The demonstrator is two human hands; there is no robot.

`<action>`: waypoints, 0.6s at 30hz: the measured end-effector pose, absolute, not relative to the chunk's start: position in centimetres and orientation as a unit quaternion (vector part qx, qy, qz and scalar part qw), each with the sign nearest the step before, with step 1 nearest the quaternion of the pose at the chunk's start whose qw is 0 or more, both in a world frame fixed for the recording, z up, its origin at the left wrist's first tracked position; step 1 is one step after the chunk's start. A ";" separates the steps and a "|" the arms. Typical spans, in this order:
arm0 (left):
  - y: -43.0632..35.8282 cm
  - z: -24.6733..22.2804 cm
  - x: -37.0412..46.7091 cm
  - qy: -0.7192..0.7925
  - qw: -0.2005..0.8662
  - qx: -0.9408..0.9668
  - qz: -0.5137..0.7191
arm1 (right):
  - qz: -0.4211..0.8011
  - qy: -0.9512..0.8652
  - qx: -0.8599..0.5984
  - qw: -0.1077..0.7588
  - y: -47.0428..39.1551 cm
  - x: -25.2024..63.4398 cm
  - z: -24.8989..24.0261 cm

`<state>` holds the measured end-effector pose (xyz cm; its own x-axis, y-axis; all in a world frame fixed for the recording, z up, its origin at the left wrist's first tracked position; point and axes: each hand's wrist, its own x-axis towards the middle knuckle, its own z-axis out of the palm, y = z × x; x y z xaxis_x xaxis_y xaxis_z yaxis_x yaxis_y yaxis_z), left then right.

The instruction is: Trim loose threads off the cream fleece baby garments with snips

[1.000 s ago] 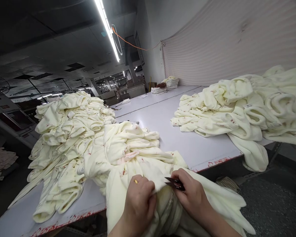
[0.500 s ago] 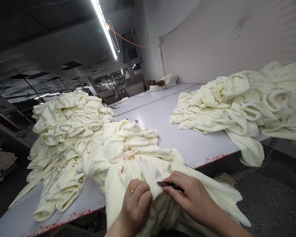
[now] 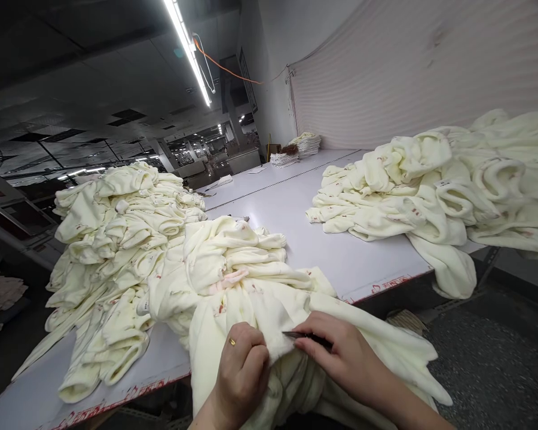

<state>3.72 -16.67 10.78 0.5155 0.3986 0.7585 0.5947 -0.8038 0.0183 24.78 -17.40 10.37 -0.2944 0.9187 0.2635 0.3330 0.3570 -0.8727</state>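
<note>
Shows pale lemon-cream on the garment (image 3: 269, 313), with small reddish prints and a soft pink strip (image 3: 228, 279). Looks near-black on the snips (image 3: 311, 337), and gleams gold on the ring (image 3: 232, 341) of the left hand (image 3: 244, 367). Keeps to lemon-cream in the left pile (image 3: 116, 236) and the right pile (image 3: 407, 191), both dotted with red-brown motifs. Reads pale lilac-white on the tabletop (image 3: 336, 257), with bright red markings (image 3: 390, 285) along the edge. Runs in fine pinkish and off-white stripes across the curtain (image 3: 421, 77). Glows white at the tube light (image 3: 188, 52), orange along the cord (image 3: 228, 70), speckled dark grey on the floor (image 3: 488, 352).
</note>
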 end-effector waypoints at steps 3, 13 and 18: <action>-16.7 10.7 3.6 -0.296 0.115 -0.861 -0.396 | 0.381 -0.721 -0.419 0.398 -17.3 24.4 10.6; -16.3 12.0 3.4 -0.320 -0.066 -0.839 -0.435 | 0.372 -0.706 -0.417 0.435 -17.2 24.5 10.0; -15.2 14.1 2.8 -0.449 -0.271 -0.701 -0.483 | 0.367 -0.610 -0.500 0.494 -15.4 24.8 8.2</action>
